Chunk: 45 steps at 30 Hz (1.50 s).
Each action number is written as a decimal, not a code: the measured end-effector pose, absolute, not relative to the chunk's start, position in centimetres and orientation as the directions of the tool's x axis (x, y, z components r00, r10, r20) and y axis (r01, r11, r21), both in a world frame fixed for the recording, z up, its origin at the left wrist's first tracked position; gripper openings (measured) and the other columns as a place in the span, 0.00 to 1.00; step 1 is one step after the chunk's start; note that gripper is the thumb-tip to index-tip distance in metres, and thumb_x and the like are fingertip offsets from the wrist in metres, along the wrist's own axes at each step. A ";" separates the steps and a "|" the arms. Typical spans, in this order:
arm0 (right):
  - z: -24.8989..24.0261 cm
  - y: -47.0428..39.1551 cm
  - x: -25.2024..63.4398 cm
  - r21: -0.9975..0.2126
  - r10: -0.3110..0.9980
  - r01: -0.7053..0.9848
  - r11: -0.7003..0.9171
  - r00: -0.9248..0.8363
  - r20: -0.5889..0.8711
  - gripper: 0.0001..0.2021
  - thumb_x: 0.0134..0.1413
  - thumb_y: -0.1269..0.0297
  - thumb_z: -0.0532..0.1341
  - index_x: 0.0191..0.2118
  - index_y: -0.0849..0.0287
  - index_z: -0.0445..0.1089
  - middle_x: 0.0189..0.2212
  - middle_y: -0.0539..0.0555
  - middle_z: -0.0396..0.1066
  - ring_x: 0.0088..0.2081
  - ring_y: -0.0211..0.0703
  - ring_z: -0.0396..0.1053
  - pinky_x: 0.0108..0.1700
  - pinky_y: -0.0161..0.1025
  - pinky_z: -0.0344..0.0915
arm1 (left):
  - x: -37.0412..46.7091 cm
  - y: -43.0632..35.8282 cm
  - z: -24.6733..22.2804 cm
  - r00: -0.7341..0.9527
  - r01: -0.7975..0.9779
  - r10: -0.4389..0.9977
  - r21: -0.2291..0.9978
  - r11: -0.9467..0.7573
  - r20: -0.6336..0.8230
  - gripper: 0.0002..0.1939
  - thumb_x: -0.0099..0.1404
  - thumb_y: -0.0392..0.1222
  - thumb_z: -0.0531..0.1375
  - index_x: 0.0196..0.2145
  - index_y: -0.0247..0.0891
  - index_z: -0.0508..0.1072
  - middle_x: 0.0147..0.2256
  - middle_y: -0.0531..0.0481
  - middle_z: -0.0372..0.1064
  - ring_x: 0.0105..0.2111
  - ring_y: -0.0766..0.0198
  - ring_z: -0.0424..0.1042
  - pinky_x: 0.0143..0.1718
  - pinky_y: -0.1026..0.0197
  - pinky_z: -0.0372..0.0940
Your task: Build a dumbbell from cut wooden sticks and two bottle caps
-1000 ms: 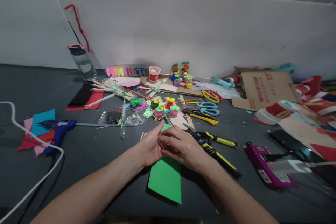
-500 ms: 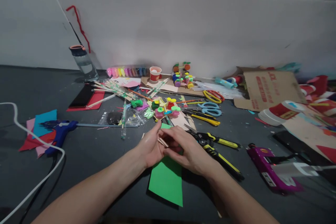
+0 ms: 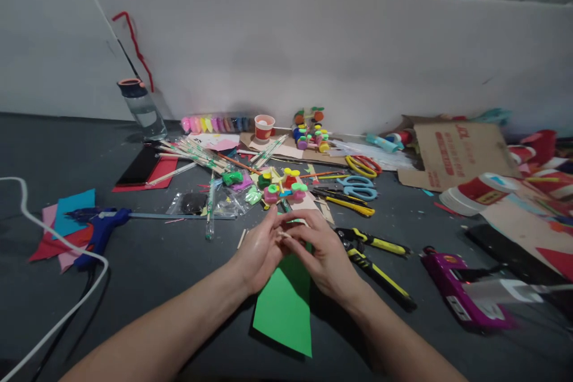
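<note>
My left hand is cupped palm up above a green paper sheet, its fingers partly hidden. My right hand bends over it from the other side, thumb and fingertips pinched together against the left fingers. A small pale bit shows where they meet; the short wooden sticks seen there a moment ago are mostly hidden now. On the table, short stick pieces lie just left of my left hand. Yellow-and-black cutting pliers lie open to the right of my right hand.
Beyond my hands stand colourful clay models, with scissors to their right. Wrapped sticks lie behind on the left. A blue glue gun with a white cable is at left. A purple device lies at right.
The right fingers have closed in toward the left fingers, and the short sticks that showed between the hands are now mostly out of sight. The green paper stays beneath.
</note>
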State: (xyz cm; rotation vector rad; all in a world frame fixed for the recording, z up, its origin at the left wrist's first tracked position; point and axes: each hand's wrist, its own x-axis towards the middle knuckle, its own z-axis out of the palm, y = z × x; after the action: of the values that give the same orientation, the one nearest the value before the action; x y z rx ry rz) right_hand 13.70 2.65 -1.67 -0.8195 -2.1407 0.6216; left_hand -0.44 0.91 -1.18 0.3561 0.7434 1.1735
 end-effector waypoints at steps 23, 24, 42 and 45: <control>-0.4 3.1 16.1 -0.717 0.709 0.282 0.637 -0.580 0.402 0.19 0.57 0.60 0.69 0.54 0.46 0.73 0.53 0.55 0.67 0.56 0.49 0.65 0.59 0.46 0.61 | -1.9 1.1 -1.0 0.304 -0.418 0.895 0.799 0.432 -0.325 0.19 0.41 0.49 0.76 0.24 0.32 0.78 0.20 0.53 0.67 0.21 0.70 0.64 0.26 0.65 0.58; -0.5 3.1 16.1 -0.700 0.695 0.283 0.655 -0.588 0.413 0.17 0.58 0.61 0.68 0.53 0.46 0.73 0.52 0.55 0.67 0.55 0.48 0.65 0.58 0.46 0.61 | -1.9 1.1 -1.1 0.313 -0.409 0.889 0.798 0.443 -0.333 0.19 0.41 0.49 0.76 0.24 0.32 0.78 0.20 0.54 0.67 0.20 0.71 0.63 0.26 0.65 0.58; -0.9 3.5 15.8 -0.614 0.623 0.251 0.748 -0.584 0.520 0.11 0.61 0.60 0.65 0.49 0.51 0.74 0.47 0.56 0.72 0.50 0.49 0.69 0.53 0.48 0.66 | -1.9 1.0 -0.5 0.351 -0.297 0.866 0.835 0.464 -0.357 0.23 0.38 0.55 0.76 0.22 0.32 0.79 0.21 0.52 0.69 0.23 0.71 0.62 0.28 0.65 0.56; -1.0 3.6 15.8 -0.614 0.621 0.245 0.750 -0.581 0.527 0.12 0.61 0.61 0.65 0.50 0.49 0.73 0.48 0.56 0.72 0.51 0.50 0.68 0.56 0.51 0.64 | -1.8 1.0 -0.5 0.324 -0.300 0.884 0.850 0.433 -0.336 0.22 0.40 0.55 0.75 0.22 0.32 0.79 0.21 0.53 0.68 0.23 0.71 0.61 0.28 0.65 0.55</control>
State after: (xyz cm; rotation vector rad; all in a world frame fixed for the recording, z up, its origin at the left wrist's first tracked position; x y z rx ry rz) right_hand 15.77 3.62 -1.01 -0.6468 -2.1800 0.6277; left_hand -1.83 0.98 -0.48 0.7659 0.9220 0.8848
